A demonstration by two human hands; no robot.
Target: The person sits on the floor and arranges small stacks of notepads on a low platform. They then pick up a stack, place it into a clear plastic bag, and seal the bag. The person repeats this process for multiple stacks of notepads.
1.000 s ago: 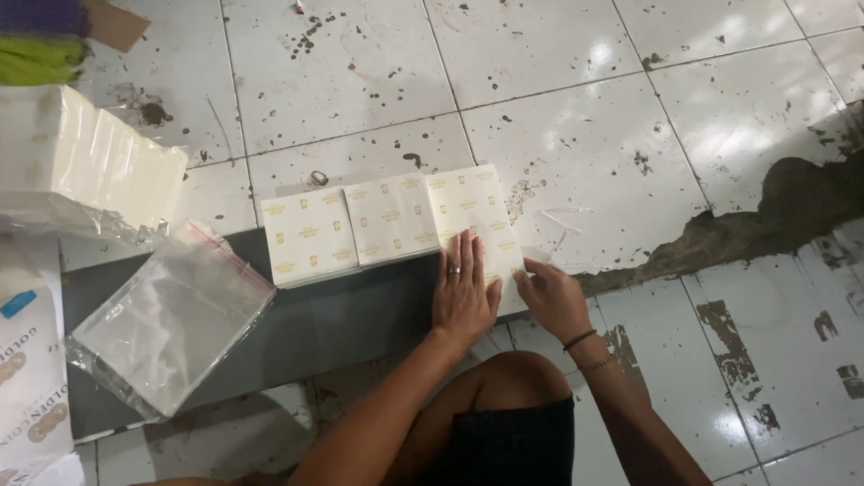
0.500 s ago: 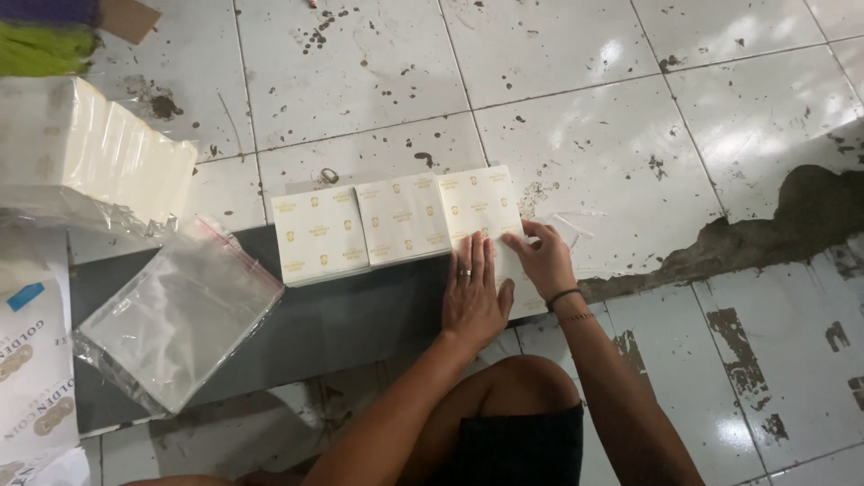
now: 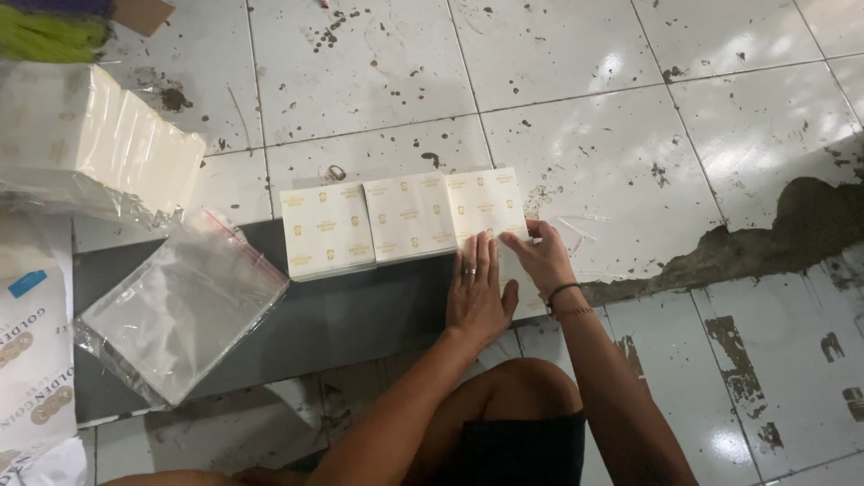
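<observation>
Three cream paper stacks [image 3: 405, 220] carry small gold emblems in rows. The board [image 3: 342, 315] beneath is dark grey. White floor tiles [image 3: 585, 117] show black specks; lower right, a brown-grey worn patch [image 3: 792, 229]. Upper left, something lime-green [image 3: 49, 36].

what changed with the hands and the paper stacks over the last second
The left hand slid down off the rightmost cream stack toward the person, so only its fingertips touch the stack's near edge. The right hand moved up to that stack's right near corner. The other two stacks, the clear plastic bags and the dark board stayed put.
</observation>
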